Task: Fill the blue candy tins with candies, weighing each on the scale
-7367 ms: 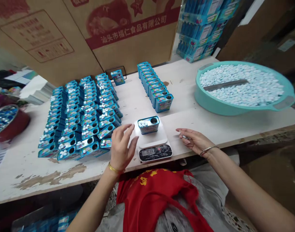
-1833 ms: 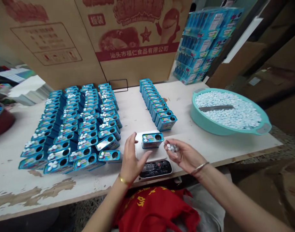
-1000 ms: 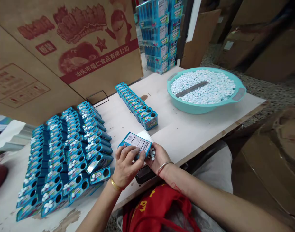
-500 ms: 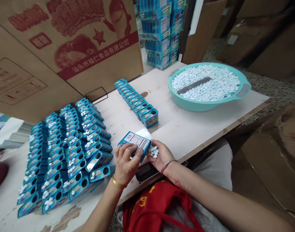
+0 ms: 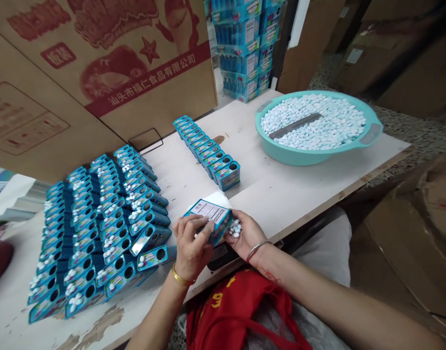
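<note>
My left hand is closed around a blue candy tin, tipped on its side with the printed label facing up. The tin's right end meets my cupped right hand, which holds several small white candies in its palm. The tin's opening is out of sight. Beneath and behind the tin, part of the kitchen scale's white platform shows. Its dark front panel is mostly covered by my hands, and I cannot read the display.
Rows of upright blue tins, many with white candies on top, fill the left. A single row of tins stands mid-table. A turquoise basin of candies with a grey bar is at right. Cardboard and stacked packs stand behind.
The tin stood upright on the scale; my left hand has lifted and tipped it. My right hand has moved in against its end, and more candies now show in the palm.
</note>
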`<action>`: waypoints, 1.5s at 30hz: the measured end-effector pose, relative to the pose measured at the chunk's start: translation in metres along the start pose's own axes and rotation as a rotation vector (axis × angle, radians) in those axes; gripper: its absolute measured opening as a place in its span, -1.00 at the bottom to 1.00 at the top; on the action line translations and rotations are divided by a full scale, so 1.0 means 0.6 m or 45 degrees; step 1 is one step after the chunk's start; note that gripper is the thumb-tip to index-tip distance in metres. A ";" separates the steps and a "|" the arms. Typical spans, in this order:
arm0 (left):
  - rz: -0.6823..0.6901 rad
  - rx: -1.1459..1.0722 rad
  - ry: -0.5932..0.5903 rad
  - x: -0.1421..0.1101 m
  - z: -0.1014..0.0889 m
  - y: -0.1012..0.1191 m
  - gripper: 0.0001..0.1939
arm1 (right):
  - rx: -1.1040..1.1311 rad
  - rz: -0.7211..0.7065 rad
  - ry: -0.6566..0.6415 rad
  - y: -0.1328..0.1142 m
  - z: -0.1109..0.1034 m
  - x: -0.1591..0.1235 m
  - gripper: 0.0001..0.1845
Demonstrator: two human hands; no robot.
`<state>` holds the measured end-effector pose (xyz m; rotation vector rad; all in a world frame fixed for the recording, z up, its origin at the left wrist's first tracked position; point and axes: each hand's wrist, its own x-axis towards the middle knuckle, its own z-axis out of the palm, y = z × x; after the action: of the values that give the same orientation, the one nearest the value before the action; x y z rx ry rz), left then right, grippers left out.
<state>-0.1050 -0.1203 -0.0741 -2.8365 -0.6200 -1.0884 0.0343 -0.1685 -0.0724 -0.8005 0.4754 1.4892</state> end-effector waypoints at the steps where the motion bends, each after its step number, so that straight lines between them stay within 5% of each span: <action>1: -0.023 -0.012 0.005 -0.001 0.002 0.000 -0.62 | -0.002 -0.001 -0.002 0.000 -0.001 0.000 -0.79; 9: 0.117 0.059 0.051 0.004 -0.001 0.007 -0.69 | -0.008 -0.018 0.005 -0.001 -0.008 0.000 -0.81; 13: -0.075 -0.098 0.024 -0.008 0.011 -0.003 -0.65 | -0.013 -0.042 -0.015 0.004 -0.014 0.001 -0.80; 20: -0.688 -0.510 0.040 -0.017 0.044 -0.021 -0.67 | -0.045 -0.071 -0.100 -0.020 -0.040 -0.006 -0.82; 25: -0.797 -0.576 0.015 -0.026 0.063 -0.040 -0.62 | -0.043 -0.055 -0.142 -0.037 -0.063 -0.016 -0.79; 31: -0.474 -0.087 0.103 -0.015 0.017 0.015 -0.45 | 0.052 -0.042 -0.028 -0.034 -0.079 -0.039 -0.74; 34: -0.226 -0.232 -0.153 -0.005 0.004 0.086 -0.60 | 0.080 -0.025 0.012 -0.026 -0.084 -0.053 -0.71; 37: -0.168 -0.335 -0.458 -0.003 0.022 0.147 -0.72 | 0.093 -0.001 0.052 -0.020 -0.093 -0.063 -0.69; 45: 0.034 -0.246 -0.675 0.003 0.070 0.182 -0.80 | 0.129 -0.033 0.144 -0.023 -0.136 -0.072 -0.73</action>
<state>-0.0357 -0.2123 -0.0934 -3.3092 -0.5159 -0.3962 0.0606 -0.2553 -0.0932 -0.8107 0.6184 1.3894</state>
